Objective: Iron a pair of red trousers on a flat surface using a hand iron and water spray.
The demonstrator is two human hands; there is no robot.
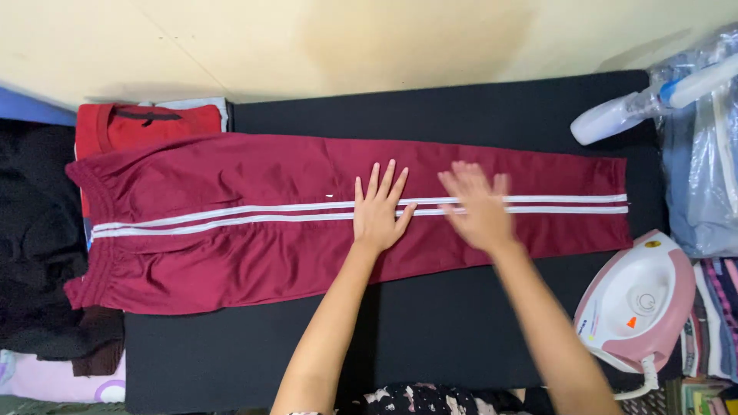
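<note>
Dark red track trousers [231, 223] with two white side stripes lie flat, folded leg on leg, across a black ironing surface [430, 323], waistband at the left and cuffs at the right. My left hand [379, 211] rests flat on the trousers near their middle, fingers spread over the stripes. My right hand [478, 207] lies palm down just to the right of it, slightly blurred, also on the stripes. Neither hand grips anything.
A pink and white iron [634, 303] stands at the right edge. A white spray bottle [630, 115] lies at the far right on a plastic bag of clothes [703, 177]. Red garment [146, 123] and black clothes [38, 230] are piled at the left.
</note>
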